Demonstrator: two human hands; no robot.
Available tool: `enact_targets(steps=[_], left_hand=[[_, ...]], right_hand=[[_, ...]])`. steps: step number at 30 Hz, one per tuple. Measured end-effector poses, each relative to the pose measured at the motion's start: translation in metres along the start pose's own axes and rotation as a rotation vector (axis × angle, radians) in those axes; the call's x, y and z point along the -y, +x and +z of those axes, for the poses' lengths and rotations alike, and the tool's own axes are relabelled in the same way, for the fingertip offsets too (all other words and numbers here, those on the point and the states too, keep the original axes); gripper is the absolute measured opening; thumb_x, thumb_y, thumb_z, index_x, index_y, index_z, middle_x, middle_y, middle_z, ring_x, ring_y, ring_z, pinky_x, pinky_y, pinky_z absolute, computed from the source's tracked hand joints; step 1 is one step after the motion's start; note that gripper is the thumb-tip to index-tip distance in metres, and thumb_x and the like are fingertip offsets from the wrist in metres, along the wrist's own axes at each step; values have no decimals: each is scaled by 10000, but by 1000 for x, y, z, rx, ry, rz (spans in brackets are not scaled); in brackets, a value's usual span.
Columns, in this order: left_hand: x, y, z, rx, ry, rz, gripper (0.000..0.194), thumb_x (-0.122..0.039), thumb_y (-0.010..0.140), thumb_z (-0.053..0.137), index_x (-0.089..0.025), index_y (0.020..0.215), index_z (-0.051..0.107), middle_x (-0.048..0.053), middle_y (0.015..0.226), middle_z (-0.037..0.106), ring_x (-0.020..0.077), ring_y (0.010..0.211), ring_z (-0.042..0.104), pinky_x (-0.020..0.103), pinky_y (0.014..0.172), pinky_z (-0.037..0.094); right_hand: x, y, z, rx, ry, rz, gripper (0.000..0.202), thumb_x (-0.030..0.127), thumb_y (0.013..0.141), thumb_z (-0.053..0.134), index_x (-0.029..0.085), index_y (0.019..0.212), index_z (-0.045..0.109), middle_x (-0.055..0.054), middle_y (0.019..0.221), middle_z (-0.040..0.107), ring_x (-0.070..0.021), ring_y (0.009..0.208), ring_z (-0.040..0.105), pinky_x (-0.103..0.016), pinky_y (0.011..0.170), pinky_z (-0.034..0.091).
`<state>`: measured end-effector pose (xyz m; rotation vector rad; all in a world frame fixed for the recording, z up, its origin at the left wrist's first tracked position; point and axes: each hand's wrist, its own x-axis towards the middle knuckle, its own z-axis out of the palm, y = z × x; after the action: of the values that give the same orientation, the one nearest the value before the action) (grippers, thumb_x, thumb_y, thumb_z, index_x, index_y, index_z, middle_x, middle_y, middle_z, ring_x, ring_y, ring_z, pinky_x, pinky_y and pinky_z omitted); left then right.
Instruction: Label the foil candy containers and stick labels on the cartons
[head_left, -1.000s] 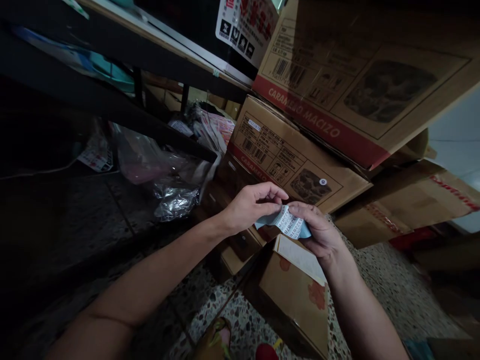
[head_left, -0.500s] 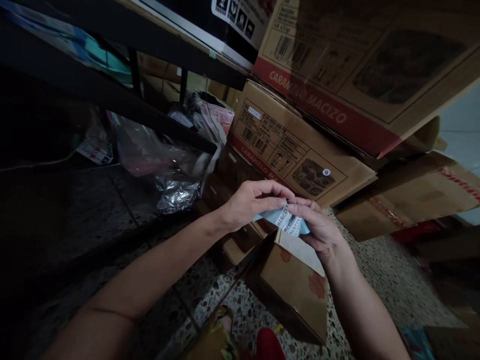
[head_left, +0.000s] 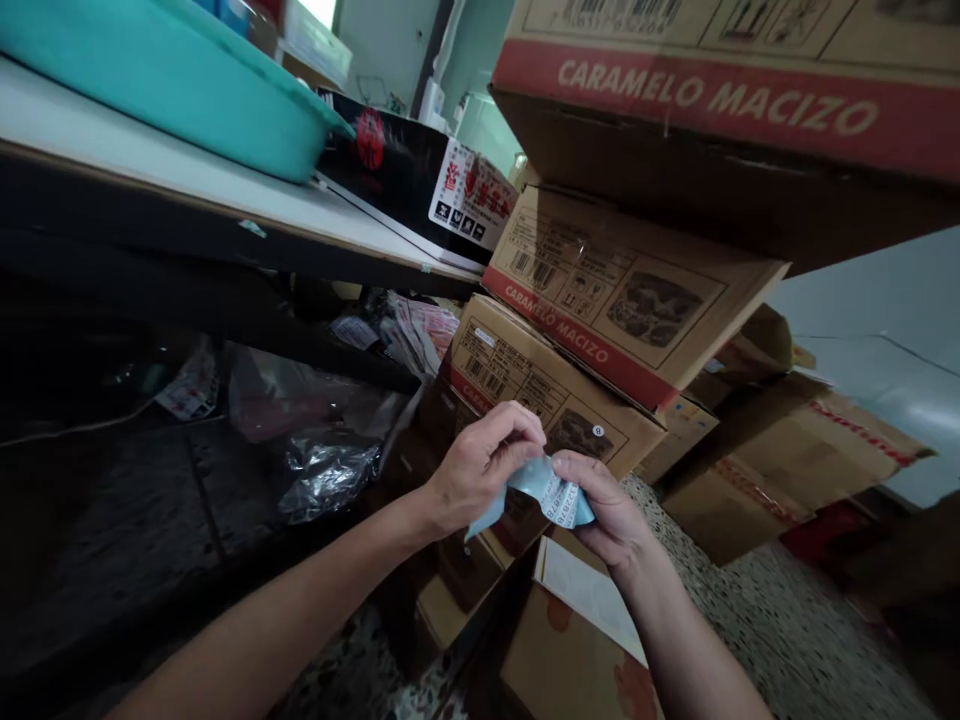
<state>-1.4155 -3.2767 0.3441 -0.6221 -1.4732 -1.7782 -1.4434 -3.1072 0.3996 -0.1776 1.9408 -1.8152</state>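
A light blue backing strip with white number stickers (head_left: 559,497) hangs curled between my hands. My right hand (head_left: 611,510) grips its right end, the thumb on top beside the printed numbers. My left hand (head_left: 480,465) is closed in a pinch just above the strip, whose loose left end dangles below it. Whatever sits between the left fingertips is too small to make out. Just beyond my hands stands a cardboard carton (head_left: 510,365) with a number sticker at its upper left and a small round "8" sticker at its right.
More "Caramelo Macizo" cartons (head_left: 592,290) are stacked above, the top one (head_left: 712,100) jutting towards me. Below my hands is a brown box (head_left: 562,650) with a white paper (head_left: 592,595) on it. A shelf (head_left: 225,220) at left carries a turquoise basin (head_left: 172,90). Plastic bags (head_left: 330,470) lie beneath.
My view has tilted up, showing the basin and more cartons. My left fingertips have moved slightly away from the right ones, and more of the blue strip shows between the hands.
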Motion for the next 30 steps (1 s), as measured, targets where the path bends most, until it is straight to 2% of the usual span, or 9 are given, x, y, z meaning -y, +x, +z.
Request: enact_targets(steps=[3, 6, 11, 15, 20, 25, 30], left_hand=[[0, 34, -15, -200, -18, -69, 86, -222, 880, 668, -176, 829, 616, -3, 778, 614, 110, 720, 580, 231, 695, 481], [13, 91, -38, -343, -96, -32, 170, -173, 776, 757, -175, 807, 590, -25, 727, 581, 88, 662, 552, 208, 647, 465], [39, 196, -75, -387, -245, -15, 284, -74, 756, 727, -198, 937, 547, -36, 741, 553, 75, 636, 559, 205, 625, 469], [55, 250, -91, -319, -310, -29, 347, -54, 781, 712, -201, 1037, 528, -5, 829, 571, 104, 716, 611, 242, 668, 490], [69, 273, -88, -318, -309, -40, 357, -45, 770, 714, -201, 1030, 525, -5, 833, 577, 132, 778, 643, 257, 703, 510], [71, 273, -79, -355, -299, -73, 368, -36, 743, 738, -196, 1003, 531, -3, 814, 591, 151, 813, 653, 290, 765, 524], [72, 274, -74, -369, -255, -43, 356, -71, 744, 771, -177, 996, 543, 9, 838, 597, 183, 932, 656, 341, 858, 528]], right_hand=[[10, -8, -6, -87, -117, -93, 403, 443, 520, 934, 150, 651, 691, 9, 551, 620, -76, 469, 513, -193, 480, 409], [21, -16, -16, -162, -312, -284, 373, 470, 619, 890, 157, 680, 696, 2, 571, 624, -80, 491, 514, -191, 488, 405], [40, -25, -30, -196, -568, -485, 322, 465, 727, 819, 170, 682, 697, -11, 627, 632, -93, 534, 524, -202, 509, 421], [50, -27, -36, -175, -666, -559, 278, 432, 780, 781, 184, 684, 701, -15, 670, 638, -100, 567, 534, -201, 520, 430], [55, -29, -33, -152, -670, -551, 281, 430, 789, 769, 186, 667, 701, -21, 644, 622, -116, 561, 543, -219, 521, 451], [53, -31, -28, -167, -655, -523, 275, 438, 775, 782, 194, 666, 716, -37, 661, 631, -135, 565, 559, -244, 522, 468], [51, -31, -30, -188, -672, -541, 267, 433, 778, 781, 200, 664, 718, -40, 678, 634, -139, 593, 561, -247, 548, 472]])
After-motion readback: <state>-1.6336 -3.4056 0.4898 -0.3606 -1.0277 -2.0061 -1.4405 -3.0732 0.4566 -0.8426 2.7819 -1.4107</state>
